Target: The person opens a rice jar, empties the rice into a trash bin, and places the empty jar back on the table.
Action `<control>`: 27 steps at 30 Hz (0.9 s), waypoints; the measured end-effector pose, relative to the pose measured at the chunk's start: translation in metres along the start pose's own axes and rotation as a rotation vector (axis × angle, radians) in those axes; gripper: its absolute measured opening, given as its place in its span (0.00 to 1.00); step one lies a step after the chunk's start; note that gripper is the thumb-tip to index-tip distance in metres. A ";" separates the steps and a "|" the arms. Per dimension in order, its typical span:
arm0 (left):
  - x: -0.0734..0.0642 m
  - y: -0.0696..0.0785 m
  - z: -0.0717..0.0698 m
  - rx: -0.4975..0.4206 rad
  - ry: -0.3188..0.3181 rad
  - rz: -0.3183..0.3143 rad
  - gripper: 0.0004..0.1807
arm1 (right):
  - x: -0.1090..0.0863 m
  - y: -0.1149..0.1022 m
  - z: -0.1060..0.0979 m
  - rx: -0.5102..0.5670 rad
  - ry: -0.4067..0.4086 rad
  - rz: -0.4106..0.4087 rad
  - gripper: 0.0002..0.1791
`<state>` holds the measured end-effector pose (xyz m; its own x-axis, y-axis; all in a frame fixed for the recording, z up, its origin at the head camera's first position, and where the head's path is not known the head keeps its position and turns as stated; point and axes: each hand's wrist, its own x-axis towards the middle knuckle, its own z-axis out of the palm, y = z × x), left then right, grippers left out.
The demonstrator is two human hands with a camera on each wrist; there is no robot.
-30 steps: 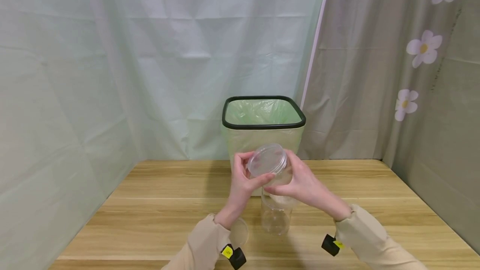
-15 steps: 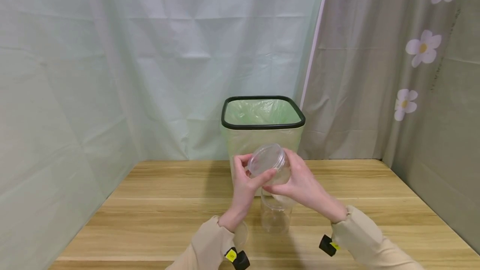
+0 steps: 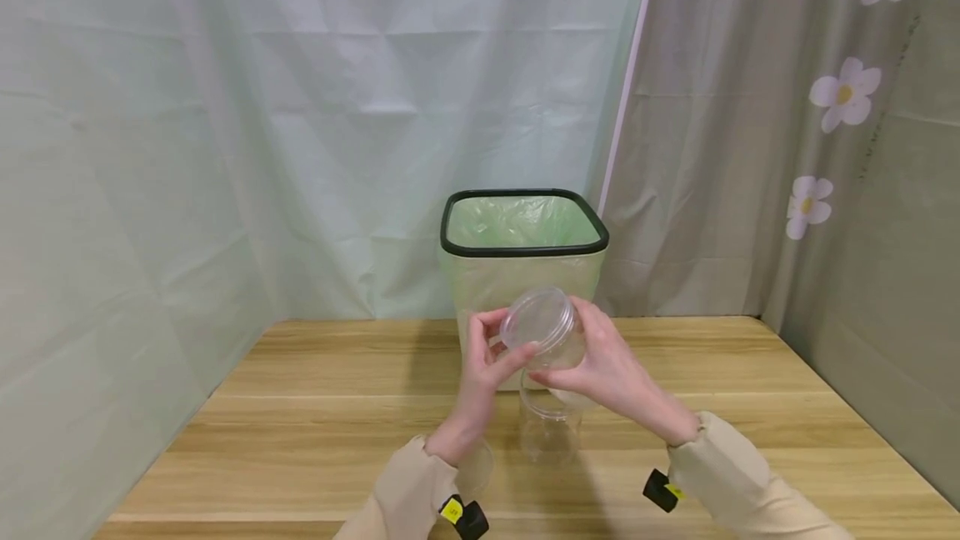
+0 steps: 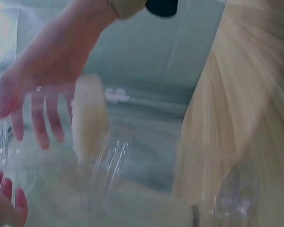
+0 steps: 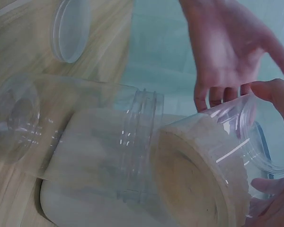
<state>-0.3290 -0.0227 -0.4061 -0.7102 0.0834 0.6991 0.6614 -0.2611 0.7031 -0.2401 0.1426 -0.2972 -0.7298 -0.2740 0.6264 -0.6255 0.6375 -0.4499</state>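
Note:
Above the table, my right hand (image 3: 607,361) grips a clear plastic jar (image 3: 562,348) round its side, tilted with its round screw-top end towards me and to the left. Pale beige contents (image 5: 189,175) fill its lower end. My left hand (image 3: 483,373) holds the rim at that end, thumb in front and fingers on the far side. I cannot tell whether a clear lid covers the mouth. Just below stands a second clear jar (image 3: 551,436), upright, see-through, with its threaded neck (image 5: 142,142) showing. A translucent round lid (image 5: 72,30) lies on the table near my left wrist.
A bin (image 3: 528,273) with a black rim and pale green liner stands right behind the hands. The wooden table (image 3: 337,423) reaches back to pale curtains (image 3: 420,107), with a flowered grey curtain (image 3: 712,148) on the right.
My left hand shifts slightly and its thumb slides a little left along the rim. The held jar stays almost in place in my right hand.

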 end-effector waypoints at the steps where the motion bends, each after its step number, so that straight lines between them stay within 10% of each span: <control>1: 0.001 -0.019 -0.007 -0.007 -0.016 0.012 0.32 | 0.000 0.000 -0.001 0.009 -0.002 -0.001 0.50; 4: 0.007 -0.043 -0.018 -0.030 -0.061 0.041 0.31 | 0.001 0.000 -0.004 0.042 -0.010 0.000 0.49; 11: 0.006 0.102 0.016 -0.199 -0.109 -0.058 0.33 | 0.002 -0.006 -0.009 0.105 -0.052 0.017 0.48; 13: 0.006 0.118 0.019 -0.240 -0.134 -0.083 0.35 | 0.001 -0.009 -0.011 0.130 -0.073 0.027 0.48; 27: 0.010 0.120 0.019 -0.276 -0.208 -0.100 0.40 | -0.001 -0.015 -0.012 0.184 -0.134 0.063 0.47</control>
<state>-0.2523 -0.0347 -0.3119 -0.6854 0.3079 0.6599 0.4810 -0.4889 0.7277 -0.2272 0.1419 -0.2835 -0.7913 -0.3391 0.5088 -0.6085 0.5178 -0.6013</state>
